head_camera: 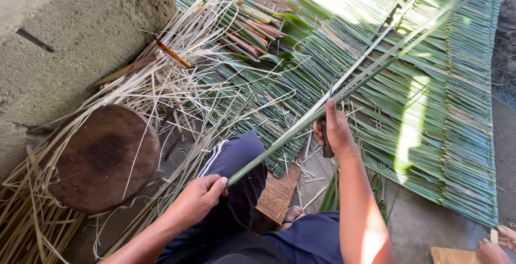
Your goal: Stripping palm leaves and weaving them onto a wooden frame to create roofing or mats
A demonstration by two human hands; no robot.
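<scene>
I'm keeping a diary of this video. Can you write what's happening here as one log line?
left hand: grips leaf stem end | right hand: holds dark tool on stem | round wooden block at left | leaf mat ahead

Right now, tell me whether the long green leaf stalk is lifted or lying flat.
Lifted: the left hand grips its near end, and the green stalk slants above the leaf mat.

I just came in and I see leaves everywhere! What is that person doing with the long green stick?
A seated person holds a long green palm leaf stalk across their lap. The left hand grips its near end, and the right hand presses a dark-handled tool, probably a knife, against it farther up. Pale stripped strips lie around a round wooden block. A mat of green leaves covers the ground. Another person's hand shows at the bottom right corner.
</scene>
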